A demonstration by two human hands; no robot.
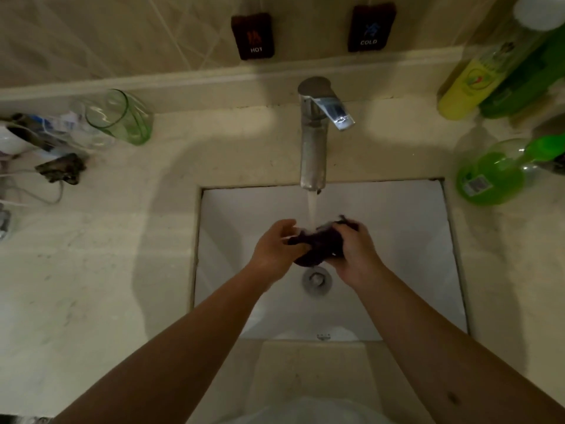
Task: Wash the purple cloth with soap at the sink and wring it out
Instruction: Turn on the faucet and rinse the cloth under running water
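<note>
The dark purple cloth is bunched up between both hands over the white sink, just above the drain. My left hand grips its left end. My right hand curls round its right end, with a tip of cloth sticking out past the fingers. Water runs from the chrome faucet and lands on the cloth between my hands. The faucet's handle points right.
A green glass tumbler and a tangle of cables and small items sit on the counter at the left. Yellow and green bottles stand at the back right, with a round green soap bottle beside the sink. HOT and COLD tags hang on the wall.
</note>
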